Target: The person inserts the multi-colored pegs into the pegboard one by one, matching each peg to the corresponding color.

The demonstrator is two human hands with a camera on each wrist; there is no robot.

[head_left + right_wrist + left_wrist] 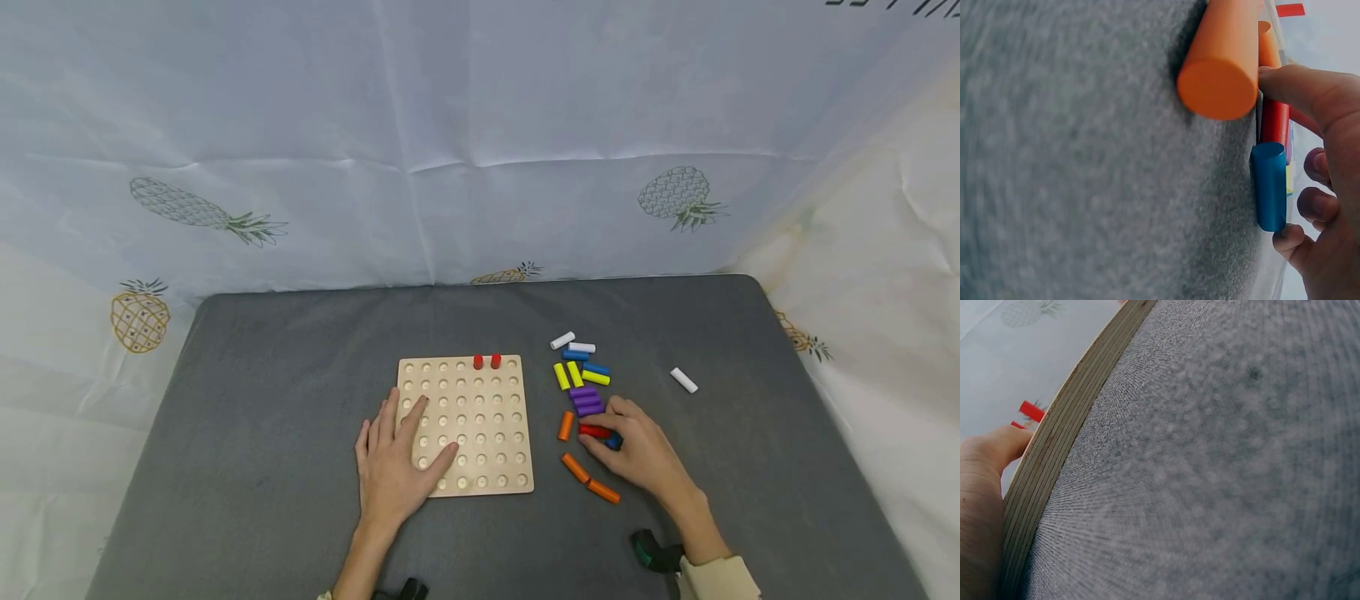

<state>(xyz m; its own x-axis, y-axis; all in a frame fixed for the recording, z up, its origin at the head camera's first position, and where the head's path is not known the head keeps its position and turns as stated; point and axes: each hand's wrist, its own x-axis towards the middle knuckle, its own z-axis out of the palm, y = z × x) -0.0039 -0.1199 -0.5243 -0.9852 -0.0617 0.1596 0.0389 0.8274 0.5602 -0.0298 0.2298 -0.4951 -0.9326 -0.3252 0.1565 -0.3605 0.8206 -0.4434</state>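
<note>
Left hand: this hand (397,473) lay with fingers spread, forefinger and thumb on the board's upper face, the other fingers along its left edge.
Board: one wooden board (498,492), flat on the grey tabletop (285,417), with seven columns of holes.
Standing red pegs: two (496,362), upright in the far row, fifth and sixth from the left.
White pair: two white pegs (562,340), far, right of the board.
Yellow pegs: three (574,373), just nearer than that pair.
Orange pegs: three (603,492), one left of the right hand's fingertips, two nearer.
Purple pegs: three (587,401), side by side.
Blue pegs: three; two far, and one (1269,187) beside the right hand's fingers.
Loose red peg: at least one (595,431), between right thumb and forefinger.
Right hand: this hand (637,446) reached in from the near right, thumb and forefinger pinching that peg.
Lone white peg: one (683,380), farthest right.
</note>
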